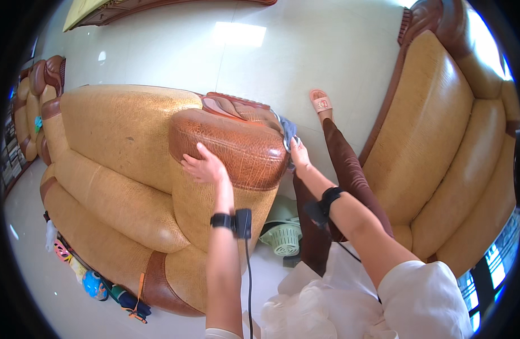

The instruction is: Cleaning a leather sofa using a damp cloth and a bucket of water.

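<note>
My right hand holds a bunched blue-grey cloth with a pale edge against the front end of a leather sofa's armrest. Part of the cloth is hidden behind my fingers and the armrest. My left hand is over the brown leather top of the same armrest, fingers spread and nothing in it; whether it touches the leather I cannot tell. The tan sofa seat lies to the left of the armrest. Each wrist wears a black strap with a small device and a cable.
A second tan sofa stands at the right. A green plastic basket is on the floor beside the armrest. Behind the sofa lie a blue ball-like object and several other things. A wooden cabinet's edge shows at the top.
</note>
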Demonstrator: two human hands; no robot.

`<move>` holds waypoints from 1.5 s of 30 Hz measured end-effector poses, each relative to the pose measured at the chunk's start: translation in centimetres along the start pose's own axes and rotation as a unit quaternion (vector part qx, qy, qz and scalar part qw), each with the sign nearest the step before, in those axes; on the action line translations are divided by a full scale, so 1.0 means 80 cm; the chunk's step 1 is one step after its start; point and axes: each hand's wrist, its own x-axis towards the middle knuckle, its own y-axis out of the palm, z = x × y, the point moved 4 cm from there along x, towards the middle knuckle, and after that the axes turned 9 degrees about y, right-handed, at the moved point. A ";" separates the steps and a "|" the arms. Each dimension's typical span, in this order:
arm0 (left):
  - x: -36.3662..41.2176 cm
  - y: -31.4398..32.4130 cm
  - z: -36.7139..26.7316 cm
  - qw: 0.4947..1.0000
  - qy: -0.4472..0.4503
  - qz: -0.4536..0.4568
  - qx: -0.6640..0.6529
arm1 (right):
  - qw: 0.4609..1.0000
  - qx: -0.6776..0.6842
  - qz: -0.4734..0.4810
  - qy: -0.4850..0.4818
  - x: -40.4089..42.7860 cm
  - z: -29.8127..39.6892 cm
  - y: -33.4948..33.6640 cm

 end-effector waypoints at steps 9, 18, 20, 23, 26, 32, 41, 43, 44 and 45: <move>-0.001 0.021 0.003 0.963 0.088 -0.196 0.160 | 0.815 -0.345 0.330 -0.328 -0.109 0.210 0.227; -0.002 0.036 -0.024 0.986 0.008 -0.152 0.068 | 0.746 -0.570 0.245 -0.241 0.040 0.115 0.074; 0.010 0.011 0.010 0.978 -0.001 -0.179 0.110 | 0.817 -0.497 0.287 -0.049 -0.008 0.105 0.044; -0.001 0.025 -0.008 0.981 -0.001 -0.172 0.088 | 0.849 -0.496 0.184 0.022 -0.014 0.093 -0.009; -0.002 0.022 -0.013 0.984 -0.015 -0.160 0.078 | 0.858 -0.495 0.140 -0.011 -0.014 0.121 -0.007; 0.002 0.019 -0.028 0.980 0.040 -0.177 0.083 | 0.860 -0.475 0.178 -0.052 0.112 0.205 -0.020; 0.002 0.022 -0.029 0.984 0.043 -0.157 0.070 | 0.880 -0.451 0.127 -0.073 0.066 0.090 0.024; 0.006 0.010 -0.016 0.983 0.048 -0.155 0.083 | 0.874 -0.456 0.164 -0.020 0.078 0.094 0.070; 0.005 0.009 -0.012 0.986 0.039 -0.145 0.077 | 0.875 -0.442 0.196 -0.026 0.080 0.109 0.098; 0.004 0.013 -0.016 0.989 0.031 -0.134 0.060 | 0.880 -0.416 0.229 -0.029 0.093 0.120 0.124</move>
